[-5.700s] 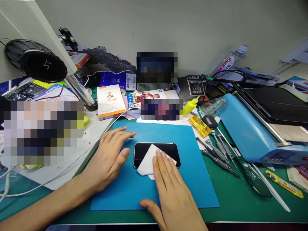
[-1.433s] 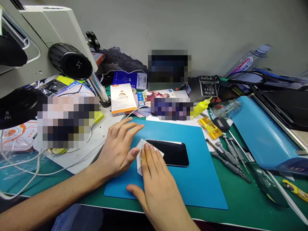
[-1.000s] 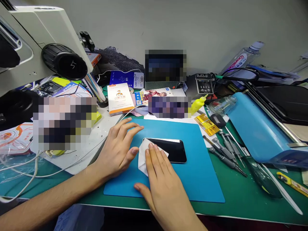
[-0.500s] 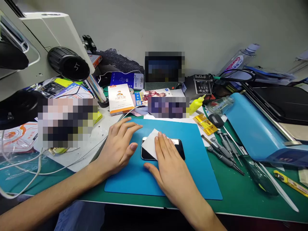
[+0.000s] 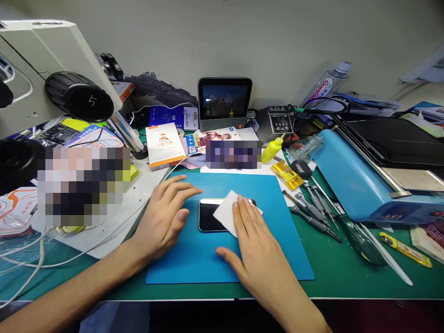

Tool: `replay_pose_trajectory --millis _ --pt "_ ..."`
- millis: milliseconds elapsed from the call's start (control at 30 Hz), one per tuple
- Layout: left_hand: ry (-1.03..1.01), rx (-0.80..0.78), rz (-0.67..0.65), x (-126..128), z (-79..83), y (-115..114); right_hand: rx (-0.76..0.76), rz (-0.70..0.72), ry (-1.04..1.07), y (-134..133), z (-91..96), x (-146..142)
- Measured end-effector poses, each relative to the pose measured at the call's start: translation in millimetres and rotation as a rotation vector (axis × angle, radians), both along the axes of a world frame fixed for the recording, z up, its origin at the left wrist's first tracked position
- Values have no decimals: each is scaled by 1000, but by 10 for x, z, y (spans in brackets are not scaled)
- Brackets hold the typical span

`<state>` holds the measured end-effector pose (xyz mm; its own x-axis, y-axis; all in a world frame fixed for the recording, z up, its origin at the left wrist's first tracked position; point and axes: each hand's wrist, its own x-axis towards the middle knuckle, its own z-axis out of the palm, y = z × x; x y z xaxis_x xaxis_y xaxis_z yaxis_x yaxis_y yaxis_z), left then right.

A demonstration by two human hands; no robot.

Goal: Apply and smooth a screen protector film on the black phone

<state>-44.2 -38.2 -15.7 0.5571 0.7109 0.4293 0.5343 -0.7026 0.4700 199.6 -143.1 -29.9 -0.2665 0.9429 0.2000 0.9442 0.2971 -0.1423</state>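
A black phone [image 5: 208, 216] lies screen-up on the blue mat [image 5: 277, 259]. My right hand [image 5: 255, 240] lies flat with fingers stretched out, pressing a white wipe [image 5: 227, 213] onto the right part of the screen. My left hand [image 5: 166, 217] rests on the mat at the phone's left end, fingers spread along its far edge and thumb near its near corner, steadying it. The right end of the phone is hidden under the wipe and my fingers.
A microscope [image 5: 55, 78] juts in at upper left. Screwdrivers [image 5: 312, 212] and a blue machine [image 5: 364, 185] lie to the right. A small screen [image 5: 225, 102], boxes [image 5: 164, 145], a yellow bottle [image 5: 272, 149] and cables crowd the back. A white cable [image 5: 52, 263] trails left.
My right hand has slid the wipe across the screen from the phone's left end toward its right end. My left hand has stayed at the left end.
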Motion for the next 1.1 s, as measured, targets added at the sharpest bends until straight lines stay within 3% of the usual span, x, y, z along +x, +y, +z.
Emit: replay_pose_trajectory --millis 133,367,567,767,900,1000,1100 --pt "-39 9 -17 7 35 -13 3 26 -36 -193 16 15" --pt "30 -15 -13 40 -5 -5 2 -37 -32 57 -15 93" --pt "-11 44 20 33 43 -16 16 -32 -25 -172 -30 117" --pt "3 74 -1 42 61 -18 8 -88 -34 126 -10 131" --pt "-14 63 26 34 44 -2 94 -70 -69 62 -1 191" --pt "-13 48 19 22 34 0 139 4 -53 -44 60 324" --pt "40 15 -9 14 14 -3 148 13 60 11 195 500"
